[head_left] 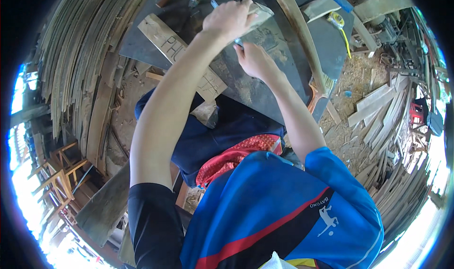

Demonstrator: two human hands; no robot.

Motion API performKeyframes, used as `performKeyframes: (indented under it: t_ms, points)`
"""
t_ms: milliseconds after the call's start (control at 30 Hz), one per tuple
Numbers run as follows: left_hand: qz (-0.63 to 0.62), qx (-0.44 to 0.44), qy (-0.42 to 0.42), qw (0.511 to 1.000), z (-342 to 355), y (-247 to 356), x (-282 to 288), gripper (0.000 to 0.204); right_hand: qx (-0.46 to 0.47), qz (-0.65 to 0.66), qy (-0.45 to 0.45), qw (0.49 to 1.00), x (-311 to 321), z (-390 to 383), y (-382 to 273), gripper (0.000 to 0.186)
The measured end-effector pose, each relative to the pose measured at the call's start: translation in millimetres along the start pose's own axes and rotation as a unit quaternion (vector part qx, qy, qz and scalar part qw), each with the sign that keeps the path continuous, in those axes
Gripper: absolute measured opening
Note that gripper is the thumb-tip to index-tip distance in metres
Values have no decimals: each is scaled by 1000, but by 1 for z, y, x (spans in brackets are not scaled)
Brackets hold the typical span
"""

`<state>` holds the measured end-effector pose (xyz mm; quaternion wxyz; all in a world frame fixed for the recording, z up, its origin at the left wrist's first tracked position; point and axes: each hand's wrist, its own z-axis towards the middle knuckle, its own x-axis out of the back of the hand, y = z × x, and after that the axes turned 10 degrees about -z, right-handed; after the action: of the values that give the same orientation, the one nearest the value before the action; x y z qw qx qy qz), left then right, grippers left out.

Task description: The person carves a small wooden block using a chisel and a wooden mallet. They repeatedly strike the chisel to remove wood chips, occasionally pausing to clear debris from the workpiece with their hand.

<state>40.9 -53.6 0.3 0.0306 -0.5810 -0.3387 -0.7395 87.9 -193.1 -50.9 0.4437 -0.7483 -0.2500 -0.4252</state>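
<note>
Over the dark work surface [279, 87], my left hand [227, 21] closes around a short wooden piece [260, 17], which sticks out past its fingers. My right hand [257, 63] is nearer to me, its fingers wrapped round a thin tool [239, 43] with a bluish end. Most of that tool is hidden, so its kind cannot be made out. A light-blue tip [214, 3] shows on the far side of my left hand; whether it belongs to the same tool is unclear. Beneath my left forearm lies a pale plank [158, 32] with handwritten marks. Sawdust is scattered on the surface.
Right of my hands lies a long curved wooden piece [302, 37], with a brown wooden handle [313, 98] at its near end. A yellow tape measure [336, 19] rests beyond it, partly pulled out. Long boards [82, 47] are stacked left; loose wood strips [383, 101] cover the right floor.
</note>
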Motion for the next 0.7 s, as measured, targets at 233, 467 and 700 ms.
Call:
performKeyframes:
  t_ms: [233, 467, 700]
  points:
    - [-11, 1, -25, 1000, -3, 3, -1, 39, -15, -8, -13, 1000, -3, -48, 16, 45]
    - [18, -59, 12, 998, 5, -3, 6, 47, 22, 31, 28, 999, -6, 5, 0, 42]
    - [8, -29, -13, 999, 4, 6, 7, 44, 24, 53, -1, 998, -6, -22, 11, 42]
